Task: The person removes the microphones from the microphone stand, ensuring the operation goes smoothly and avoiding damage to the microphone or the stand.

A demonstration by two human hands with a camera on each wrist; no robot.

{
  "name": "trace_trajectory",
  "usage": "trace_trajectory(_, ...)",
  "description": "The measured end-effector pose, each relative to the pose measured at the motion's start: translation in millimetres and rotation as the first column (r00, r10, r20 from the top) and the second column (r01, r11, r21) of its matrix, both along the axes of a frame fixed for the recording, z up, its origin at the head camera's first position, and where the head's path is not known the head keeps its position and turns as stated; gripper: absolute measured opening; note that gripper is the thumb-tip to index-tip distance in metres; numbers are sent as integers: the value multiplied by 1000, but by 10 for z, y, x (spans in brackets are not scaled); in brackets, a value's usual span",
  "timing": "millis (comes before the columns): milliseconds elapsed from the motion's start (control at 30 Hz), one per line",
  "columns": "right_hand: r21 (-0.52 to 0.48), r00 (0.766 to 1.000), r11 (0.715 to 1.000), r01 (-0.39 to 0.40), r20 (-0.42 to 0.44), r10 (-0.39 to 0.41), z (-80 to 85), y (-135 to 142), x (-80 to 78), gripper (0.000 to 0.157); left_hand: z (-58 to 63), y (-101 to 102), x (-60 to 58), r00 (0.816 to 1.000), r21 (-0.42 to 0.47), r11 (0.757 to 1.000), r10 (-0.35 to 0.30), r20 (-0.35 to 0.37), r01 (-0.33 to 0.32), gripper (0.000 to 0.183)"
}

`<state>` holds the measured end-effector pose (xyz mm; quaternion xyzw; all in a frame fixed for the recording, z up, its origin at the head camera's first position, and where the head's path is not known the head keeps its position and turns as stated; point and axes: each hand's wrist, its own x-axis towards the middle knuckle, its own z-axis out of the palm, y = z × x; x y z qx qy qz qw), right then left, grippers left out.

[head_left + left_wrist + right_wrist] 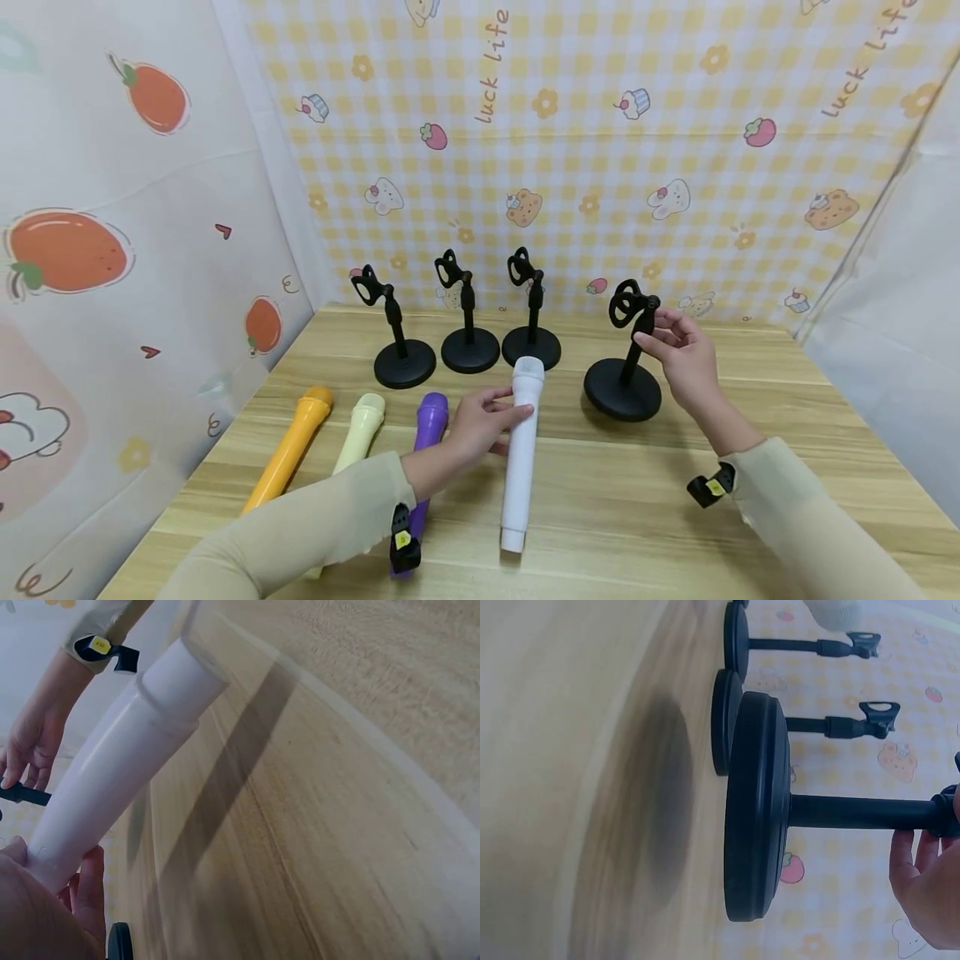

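Note:
My left hand [477, 427] grips a white microphone [520, 475] below its head, with thumb and fingers on either side of the body. In the left wrist view the tail end of the white microphone [112, 769] hangs over the table and casts a long shadow. My right hand [688, 360] pinches the upper pole of a black microphone stand [622, 390] just under its clip. The right wrist view shows this stand's round base [756, 810] raised off the wood, its shadow apart from it. The stand's ring clip [626, 304] holds nothing.
Three more black stands, a left one [405, 365], a middle one [470, 350] and a right one [534, 343], stand at the back. Orange [288, 446], pale yellow [362, 429] and purple [431, 423] microphones lie at left, partly under my left arm. A patterned cloth [585, 167] hangs behind.

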<state>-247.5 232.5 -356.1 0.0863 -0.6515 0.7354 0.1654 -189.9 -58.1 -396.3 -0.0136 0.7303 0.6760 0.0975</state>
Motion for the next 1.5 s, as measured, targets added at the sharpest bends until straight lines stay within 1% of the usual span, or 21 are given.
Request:
trace_trajectory(133, 9, 1000, 1000, 5, 25, -5, 14, 11, -96, 31, -37, -2, 33, 1000, 2, 1000, 1, 18, -2, 60)
trace_trajectory(300, -28, 1000, 1000, 8, 27, -7, 30, 7, -233, 32, -56, 0, 74, 999, -17, 1000, 10, 30, -10, 60)
trace_trajectory(400, -46, 999, 999, 14, 34, -12, 31, 9, -305, 32, -60, -1, 87, 999, -22, 1000, 11, 37, -10, 60)
trace_trajectory(567, -33, 998, 999, 30, 63, -28, 30, 11, -405, 33, -74, -13, 110, 999, -25, 1000, 4, 43, -3, 60)
trace_trajectory(933, -66, 995, 996, 51, 84, -46, 10, 0, -641, 32, -124, -10, 150, 998, -35, 999, -3, 60, 5, 57)
trace_trajectory(1100, -85, 994, 994, 68, 90, -60, -16, -7, -714, 35, -145, 0, 169, 998, -45, 999, -3, 64, 6, 57)
trace_trajectory(1267, -82, 994, 995, 63, 93, -55, -50, 2, -763, 34, -175, -2, 178, 997, -61, 998, 8, 73, -3, 56)
trace_trajectory(1500, -73, 990, 993, 92, 110, -84, -88, 18, -833, 33, -195, -6, 186, 998, -76, 997, 18, 66, -13, 56)
